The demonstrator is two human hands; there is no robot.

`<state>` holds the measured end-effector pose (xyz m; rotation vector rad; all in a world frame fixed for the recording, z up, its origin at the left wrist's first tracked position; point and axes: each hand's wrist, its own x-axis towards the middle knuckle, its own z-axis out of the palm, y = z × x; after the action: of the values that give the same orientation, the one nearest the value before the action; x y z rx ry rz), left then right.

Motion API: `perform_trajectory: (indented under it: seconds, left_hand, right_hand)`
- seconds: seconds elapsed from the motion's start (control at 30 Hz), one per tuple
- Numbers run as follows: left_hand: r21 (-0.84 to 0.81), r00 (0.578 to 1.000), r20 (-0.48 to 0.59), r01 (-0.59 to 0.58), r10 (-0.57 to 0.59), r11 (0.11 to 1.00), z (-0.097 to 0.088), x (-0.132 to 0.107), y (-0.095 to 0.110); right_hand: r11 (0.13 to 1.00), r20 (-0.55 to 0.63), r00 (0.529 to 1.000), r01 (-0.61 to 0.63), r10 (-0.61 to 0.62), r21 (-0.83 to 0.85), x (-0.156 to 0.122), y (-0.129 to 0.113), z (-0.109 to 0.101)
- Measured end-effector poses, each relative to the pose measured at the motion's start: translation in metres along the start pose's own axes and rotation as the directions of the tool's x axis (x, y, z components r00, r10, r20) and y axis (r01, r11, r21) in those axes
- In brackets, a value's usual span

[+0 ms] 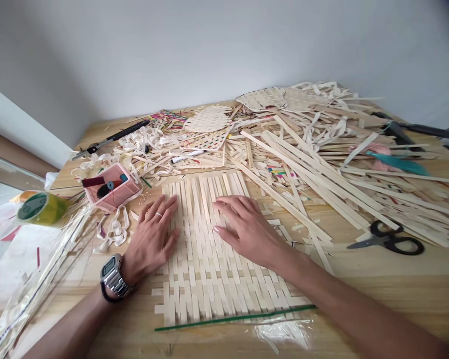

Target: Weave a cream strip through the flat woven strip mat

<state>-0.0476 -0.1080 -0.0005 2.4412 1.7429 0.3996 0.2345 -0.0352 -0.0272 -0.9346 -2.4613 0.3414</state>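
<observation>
A woven mat of pale flat strips lies on the wooden table in front of me. My left hand rests flat on the mat's left edge, fingers spread, with a ring and a metal wristwatch. My right hand lies palm down on the mat's middle, fingers pointing left over the loose upper strips. Neither hand holds anything. A thin green stick lies along the mat's near edge.
Loose strips and finished woven pieces cover the table's far half. Black scissors lie at right. A pink tray, a tape roll and pliers sit at left. Clear plastic film hangs off the left edge.
</observation>
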Motion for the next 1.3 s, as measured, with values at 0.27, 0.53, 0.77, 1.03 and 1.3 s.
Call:
perform_trajectory:
  seconds: [0.27, 0.53, 0.77, 1.03, 1.3]
  left_hand:
    - [0.028, 0.999, 0.029, -0.013, 0.012, 1.000, 0.002, -0.001, 0.002]
    - [-0.024, 0.998, 0.066, 0.021, -0.020, 0.999, 0.002, 0.001, 0.004]
    - [-0.084, 0.991, 0.129, -0.017, 0.028, 0.996, -0.007, 0.003, -0.008]
    - [-0.096, 0.993, 0.099, -0.051, 0.061, 0.994, -0.011, 0.003, -0.014]
    - [-0.094, 0.990, 0.134, -0.038, 0.050, 0.995, -0.012, 0.009, -0.013]
  right_hand:
    - [1.000, -0.006, 1.000, 0.007, -0.007, -0.022, 0.000, 0.001, 0.003]
    - [0.999, 0.000, 1.000, 0.012, -0.012, -0.033, 0.001, 0.001, 0.002]
    - [0.999, 0.010, 1.000, 0.004, -0.004, -0.043, 0.001, 0.002, 0.004]
    - [0.999, 0.006, 1.000, 0.008, -0.008, -0.043, 0.002, 0.000, 0.002]
    - [0.998, 0.006, 1.000, 0.007, -0.006, -0.061, 0.002, -0.001, 0.003]
